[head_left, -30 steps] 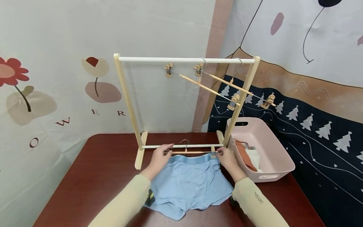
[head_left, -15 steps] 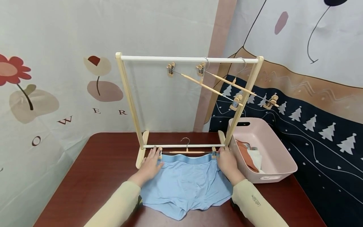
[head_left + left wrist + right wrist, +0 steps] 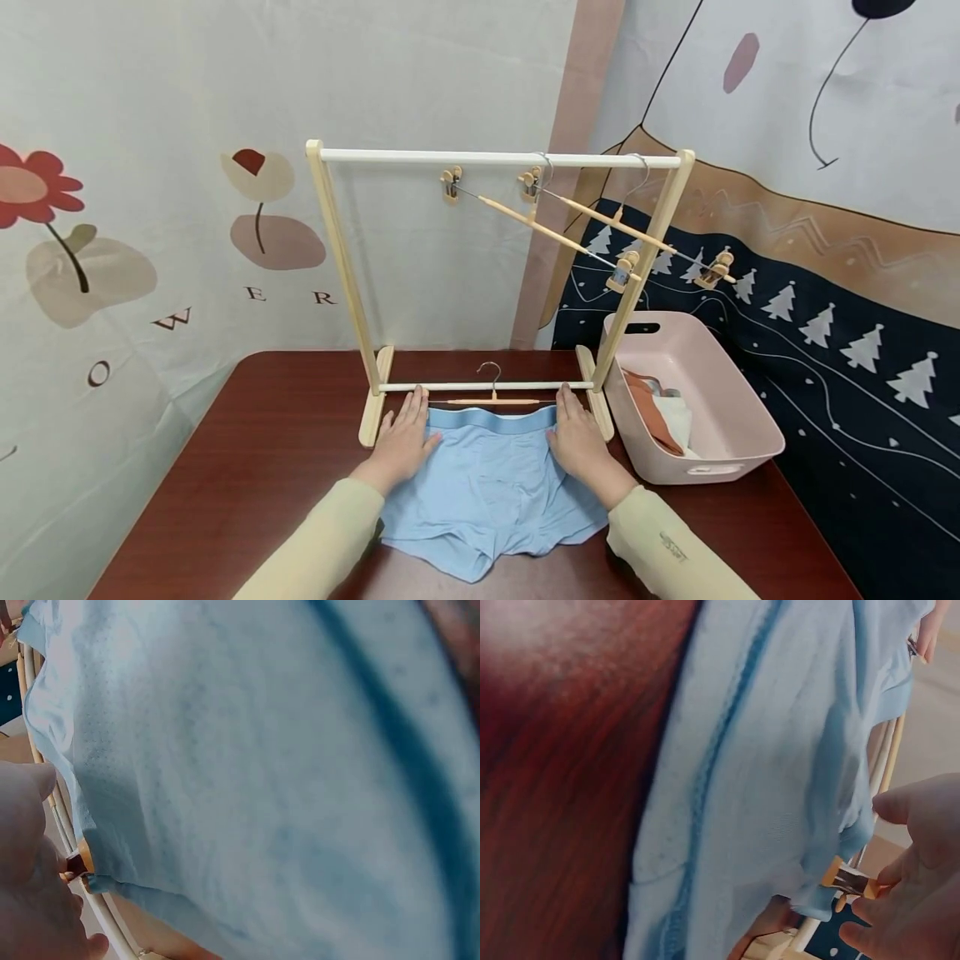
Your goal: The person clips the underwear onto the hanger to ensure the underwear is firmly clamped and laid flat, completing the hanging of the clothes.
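Note:
Light blue boxer briefs (image 3: 495,492) lie spread on the table, waistband towards the back. Along the waistband lies a clip hanger (image 3: 493,402) with a wooden bar and metal hook. My left hand (image 3: 401,448) rests with straight fingers at the waistband's left end, over the left clip, which the left wrist view shows as a wooden clip (image 3: 84,859) on the cloth. At the right end my right hand (image 3: 581,442) lies likewise, fingers extended. In the right wrist view the right clip (image 3: 847,879) bites the waistband close to my fingers.
A wooden clothes rack (image 3: 495,158) stands behind the briefs, with two clip hangers (image 3: 525,221) on its top bar at the right. Beside it, a pink basket (image 3: 731,408) holds rust and white cloth (image 3: 660,412). The table (image 3: 225,467) is dark red-brown.
My left hand has let go of the left clip, moved left and flattened over that end. My right hand has released the right clip and shifted slightly left, fingers now straight.

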{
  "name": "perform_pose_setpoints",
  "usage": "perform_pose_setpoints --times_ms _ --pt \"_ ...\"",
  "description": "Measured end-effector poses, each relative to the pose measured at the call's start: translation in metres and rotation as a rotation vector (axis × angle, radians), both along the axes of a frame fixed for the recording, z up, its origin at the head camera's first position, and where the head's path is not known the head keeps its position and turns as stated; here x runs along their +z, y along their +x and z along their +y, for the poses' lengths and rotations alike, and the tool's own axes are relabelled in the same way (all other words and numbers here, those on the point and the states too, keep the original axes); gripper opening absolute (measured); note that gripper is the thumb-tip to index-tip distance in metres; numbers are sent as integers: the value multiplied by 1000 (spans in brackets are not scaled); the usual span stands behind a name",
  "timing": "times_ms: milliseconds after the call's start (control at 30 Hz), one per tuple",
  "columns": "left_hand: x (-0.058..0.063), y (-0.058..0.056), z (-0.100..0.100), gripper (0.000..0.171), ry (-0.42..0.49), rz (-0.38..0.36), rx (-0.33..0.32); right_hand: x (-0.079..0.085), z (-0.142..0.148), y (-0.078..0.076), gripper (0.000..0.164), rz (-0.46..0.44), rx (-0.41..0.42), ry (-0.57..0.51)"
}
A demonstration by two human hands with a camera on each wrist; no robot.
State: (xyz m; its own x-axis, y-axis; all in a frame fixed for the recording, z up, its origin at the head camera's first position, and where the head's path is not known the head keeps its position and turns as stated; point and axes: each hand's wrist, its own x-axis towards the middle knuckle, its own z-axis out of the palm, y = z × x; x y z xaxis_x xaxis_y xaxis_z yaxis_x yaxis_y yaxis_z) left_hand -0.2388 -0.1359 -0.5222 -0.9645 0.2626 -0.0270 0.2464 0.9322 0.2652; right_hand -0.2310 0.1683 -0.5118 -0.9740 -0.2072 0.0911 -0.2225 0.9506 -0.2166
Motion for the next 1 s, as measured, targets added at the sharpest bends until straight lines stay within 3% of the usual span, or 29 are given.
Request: perform_pose_setpoints --times_ms 333,567,700,767,867,1000 --pt "-2 -2 3 78 -47 -48 17 -10 2 -17 70 -189 7 -3" --pt "-3 -4 2 80 -41 -62 29 -12 9 -22 73 -235 52 5" --pt "-1 -4 0 75 33 -43 45 -8 11 -24 72 -250 58 12" --pt "2 -5 -3 67 100 16 64 -6 10 -25 71 -240 56 4" --pt "7 -6 -9 49 226 180 115 -3 9 -27 68 -197 43 -21" --pt "13 -11 -20 23 379 394 239 1 2 -30 60 -96 13 -51"
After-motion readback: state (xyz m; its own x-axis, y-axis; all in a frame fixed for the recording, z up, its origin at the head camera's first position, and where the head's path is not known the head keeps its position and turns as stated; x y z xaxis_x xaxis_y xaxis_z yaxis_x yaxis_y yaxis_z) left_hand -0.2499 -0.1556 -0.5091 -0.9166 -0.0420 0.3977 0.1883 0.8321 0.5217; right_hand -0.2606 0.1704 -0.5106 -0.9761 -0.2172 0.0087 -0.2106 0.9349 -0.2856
